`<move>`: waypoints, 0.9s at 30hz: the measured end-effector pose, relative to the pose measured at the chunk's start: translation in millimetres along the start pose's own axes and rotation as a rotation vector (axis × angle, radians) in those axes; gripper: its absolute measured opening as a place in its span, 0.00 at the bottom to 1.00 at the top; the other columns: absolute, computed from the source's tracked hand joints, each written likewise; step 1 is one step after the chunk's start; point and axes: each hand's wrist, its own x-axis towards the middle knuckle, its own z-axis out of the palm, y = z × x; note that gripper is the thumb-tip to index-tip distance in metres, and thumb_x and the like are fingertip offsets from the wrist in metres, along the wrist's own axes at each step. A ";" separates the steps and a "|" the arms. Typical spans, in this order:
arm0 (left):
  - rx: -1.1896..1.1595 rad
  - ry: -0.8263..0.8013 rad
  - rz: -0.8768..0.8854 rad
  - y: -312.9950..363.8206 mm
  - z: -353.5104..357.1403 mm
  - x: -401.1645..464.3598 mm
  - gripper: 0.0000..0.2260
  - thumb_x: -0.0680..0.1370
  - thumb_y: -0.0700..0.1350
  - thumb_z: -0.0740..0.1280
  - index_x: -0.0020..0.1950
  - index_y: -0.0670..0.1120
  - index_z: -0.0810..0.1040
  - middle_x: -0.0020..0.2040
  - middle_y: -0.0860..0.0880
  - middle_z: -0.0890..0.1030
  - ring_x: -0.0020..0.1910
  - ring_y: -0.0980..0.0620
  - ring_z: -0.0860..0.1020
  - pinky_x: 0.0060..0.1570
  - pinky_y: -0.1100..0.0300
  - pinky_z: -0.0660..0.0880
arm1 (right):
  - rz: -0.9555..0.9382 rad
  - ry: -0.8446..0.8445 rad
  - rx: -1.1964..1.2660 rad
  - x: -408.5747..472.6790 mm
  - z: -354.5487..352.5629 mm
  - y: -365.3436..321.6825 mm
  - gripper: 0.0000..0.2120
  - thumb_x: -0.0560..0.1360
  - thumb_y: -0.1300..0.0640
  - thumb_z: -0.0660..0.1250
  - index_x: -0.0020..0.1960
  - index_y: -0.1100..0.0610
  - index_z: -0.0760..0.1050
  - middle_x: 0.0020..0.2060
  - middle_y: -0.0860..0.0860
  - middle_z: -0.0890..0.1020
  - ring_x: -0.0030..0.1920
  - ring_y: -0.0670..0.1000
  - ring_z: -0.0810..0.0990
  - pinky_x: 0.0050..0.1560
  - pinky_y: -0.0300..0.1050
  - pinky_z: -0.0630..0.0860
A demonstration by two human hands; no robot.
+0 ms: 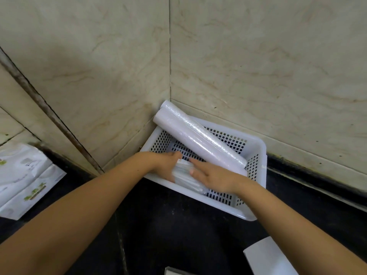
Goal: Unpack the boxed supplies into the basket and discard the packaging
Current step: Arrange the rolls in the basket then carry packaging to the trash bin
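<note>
A white perforated basket [256, 147] sits on the dark counter in the corner of two marble walls. A long white wrapped roll [198, 135] lies diagonally across it, its far end sticking out over the rim towards the corner. Both my hands are inside the basket's near side. My left hand [164, 165] and my right hand [210, 175] press from either side on a clear-wrapped bundle of thin white sticks [184, 175] that rests on the basket floor.
A white printed package [23, 179] lies on the counter at the left. White packaging [268, 257] shows at the bottom right, and another pale corner [174, 271] at the bottom edge. The walls close the space behind the basket.
</note>
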 end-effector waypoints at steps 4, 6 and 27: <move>-0.286 -0.014 0.094 -1.0 -3.9 -1.4 0.45 0.70 0.62 0.68 0.76 0.51 0.43 0.78 0.48 0.53 0.74 0.48 0.58 0.73 0.48 0.58 | 0.054 -0.034 -0.204 11.5 21.9 1.4 0.34 0.79 0.40 0.51 0.77 0.50 0.40 0.77 0.59 0.51 0.75 0.60 0.56 0.74 0.54 0.56; -0.167 0.038 0.077 2.5 0.0 0.7 0.32 0.76 0.63 0.59 0.74 0.48 0.58 0.74 0.45 0.63 0.70 0.46 0.65 0.71 0.50 0.61 | 0.022 0.012 -0.101 13.2 23.2 -2.1 0.32 0.78 0.42 0.55 0.77 0.50 0.47 0.75 0.59 0.58 0.74 0.58 0.59 0.73 0.53 0.59; 0.130 0.853 0.256 4.2 -24.8 -13.7 0.10 0.76 0.42 0.61 0.36 0.42 0.76 0.36 0.46 0.78 0.35 0.49 0.74 0.33 0.54 0.70 | -0.061 0.735 -0.041 -2.2 -24.8 14.2 0.28 0.74 0.51 0.66 0.71 0.55 0.62 0.59 0.54 0.69 0.58 0.51 0.66 0.62 0.45 0.66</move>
